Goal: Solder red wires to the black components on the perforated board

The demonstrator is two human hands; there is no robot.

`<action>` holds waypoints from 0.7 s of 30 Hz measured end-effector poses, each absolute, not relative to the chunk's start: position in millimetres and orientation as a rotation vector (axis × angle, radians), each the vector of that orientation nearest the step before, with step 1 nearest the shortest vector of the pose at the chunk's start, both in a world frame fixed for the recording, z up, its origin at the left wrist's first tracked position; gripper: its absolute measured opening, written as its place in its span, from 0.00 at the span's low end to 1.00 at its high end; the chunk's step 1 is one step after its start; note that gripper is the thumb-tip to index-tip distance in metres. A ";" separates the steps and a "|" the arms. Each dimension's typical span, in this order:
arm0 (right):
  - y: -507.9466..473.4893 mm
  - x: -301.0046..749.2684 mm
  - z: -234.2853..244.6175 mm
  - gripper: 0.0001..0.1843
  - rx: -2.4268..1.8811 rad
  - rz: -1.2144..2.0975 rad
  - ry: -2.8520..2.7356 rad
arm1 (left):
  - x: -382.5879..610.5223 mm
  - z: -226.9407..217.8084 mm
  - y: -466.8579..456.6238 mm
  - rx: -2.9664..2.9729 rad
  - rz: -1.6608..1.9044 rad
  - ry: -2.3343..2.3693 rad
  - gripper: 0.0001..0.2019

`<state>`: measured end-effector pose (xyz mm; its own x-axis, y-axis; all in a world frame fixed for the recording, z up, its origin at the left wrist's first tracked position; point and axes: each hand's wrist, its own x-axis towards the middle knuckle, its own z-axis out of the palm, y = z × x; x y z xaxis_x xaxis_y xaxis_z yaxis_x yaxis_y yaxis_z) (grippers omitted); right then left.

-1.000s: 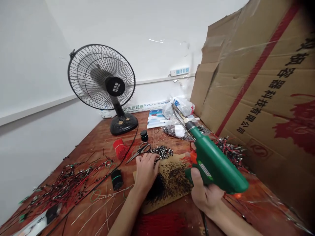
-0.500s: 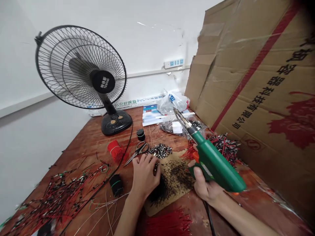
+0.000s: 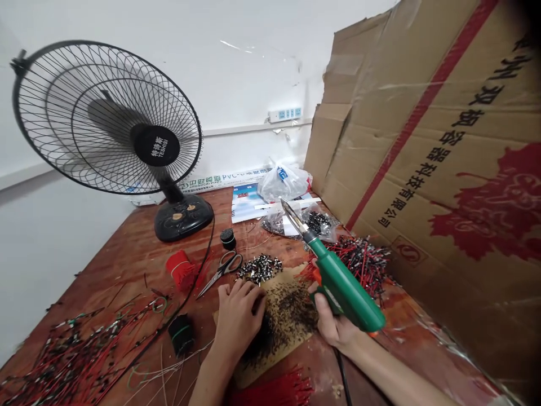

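My right hand is closed round the grip of a green soldering gun, its metal tip pointing up and to the far left. My left hand rests palm down on a scorched cardboard pad, fingers curled beside a small pile of metal parts. I cannot make out whether the fingers pinch a part. A bundle of red wires lies at the near edge below the pad.
A black desk fan stands at the back left, its cord running toward me. Scissors, a red wire bundle, wired parts at left and right, plastic bags, and a cardboard wall surround the wooden table.
The view has swung left and closer, so the fan looms larger. The soldering gun has dropped lower and moved left toward the pad. My left hand stays on the pad.
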<state>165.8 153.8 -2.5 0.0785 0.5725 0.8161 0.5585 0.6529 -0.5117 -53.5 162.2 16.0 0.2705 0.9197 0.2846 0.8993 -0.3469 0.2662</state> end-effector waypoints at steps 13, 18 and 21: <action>156.3 146.4 5.6 0.22 -1.153 0.884 -1.343 | -23.9 23.6 146.8 1.863 1.272 1.402 0.04; 150.5 138.8 8.4 0.25 -1.185 1.012 -1.254 | -16.5 19.7 142.3 1.877 1.417 1.339 0.10; 148.6 134.0 11.7 0.29 -1.197 1.049 -1.211 | -17.5 14.9 140.4 1.993 1.458 1.334 0.13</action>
